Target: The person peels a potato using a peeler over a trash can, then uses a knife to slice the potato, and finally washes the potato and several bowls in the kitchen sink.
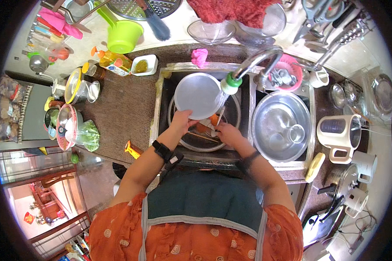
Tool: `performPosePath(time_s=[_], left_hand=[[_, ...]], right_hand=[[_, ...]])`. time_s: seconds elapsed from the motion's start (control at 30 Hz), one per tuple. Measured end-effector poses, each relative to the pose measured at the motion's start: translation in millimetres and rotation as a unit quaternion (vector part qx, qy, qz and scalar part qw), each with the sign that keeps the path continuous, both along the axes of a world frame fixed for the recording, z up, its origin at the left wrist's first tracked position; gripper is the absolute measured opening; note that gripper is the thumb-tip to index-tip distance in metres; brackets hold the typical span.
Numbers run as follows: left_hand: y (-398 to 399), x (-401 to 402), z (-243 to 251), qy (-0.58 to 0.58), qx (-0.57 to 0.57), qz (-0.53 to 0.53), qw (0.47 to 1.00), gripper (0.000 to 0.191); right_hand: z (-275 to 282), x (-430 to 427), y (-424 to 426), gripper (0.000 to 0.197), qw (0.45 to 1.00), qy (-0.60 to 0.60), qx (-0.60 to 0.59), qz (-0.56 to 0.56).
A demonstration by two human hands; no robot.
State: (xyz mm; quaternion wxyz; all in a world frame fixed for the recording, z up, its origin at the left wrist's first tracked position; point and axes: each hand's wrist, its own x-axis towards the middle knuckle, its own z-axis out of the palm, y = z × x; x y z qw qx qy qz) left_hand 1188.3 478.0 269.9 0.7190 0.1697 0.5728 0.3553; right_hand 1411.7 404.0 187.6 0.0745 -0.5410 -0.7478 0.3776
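Observation:
My left hand (183,121) grips the near rim of a round, shallow grey metal dish (197,94), tilted over the left sink basin (165,84). Water runs from the green-and-white nozzle (231,84) of the tap past the dish's right edge. Lower right, my right hand (229,133) is closed around a thin, pale utensil (220,115) that points up towards the stream; its kind is unclear. An orange item (213,119) shows beside it, partly hidden. Beneath both hands sits a large round metal basin (237,109), with a thin wooden stick (202,137) inside.
In the right sink stands a metal basin (271,114) with a clear glass (296,133). The curved tap (258,57) arches overhead. A yellow-handled tool (132,150) lies at the counter's front edge. A white dish (144,65), soap bottle (114,62) and pink basket (289,67) stand behind.

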Motion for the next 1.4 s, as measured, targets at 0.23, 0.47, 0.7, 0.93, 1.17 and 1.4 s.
performPosePath(time_s=[0.23,0.47,0.7,0.93,1.17,1.4], left_hand=[[7.6,-39.6,9.0,0.100,0.079,0.054,0.990,0.044],[9.6,-60.9,5.2,0.197,0.225,0.094,0.950,0.053],[14.1,-60.4,14.6,0.466,0.382,0.032,0.798,0.069],[6.0,-54.4,42.6,0.398,0.364,0.014,0.842,0.076],[-35.0,0.8,21.6,0.129,0.125,-0.016,0.984,0.079],[-42.3,16.4,-40.4,0.231,0.236,-0.098,0.939,0.072]], right_hand=[[-70.4,-44.7,78.0,0.040,0.974,-0.179,-0.098,-0.096],[-53.9,-35.8,55.3,0.035,0.990,-0.084,-0.003,-0.111],[27.4,-15.2,24.8,0.024,0.951,0.108,0.038,-0.289],[99.8,-4.3,14.2,0.014,0.833,0.419,0.030,-0.361],[112.9,-37.3,26.1,0.031,0.944,0.165,0.232,-0.165],[50.4,-57.2,48.9,0.031,0.980,-0.076,0.083,-0.163]])
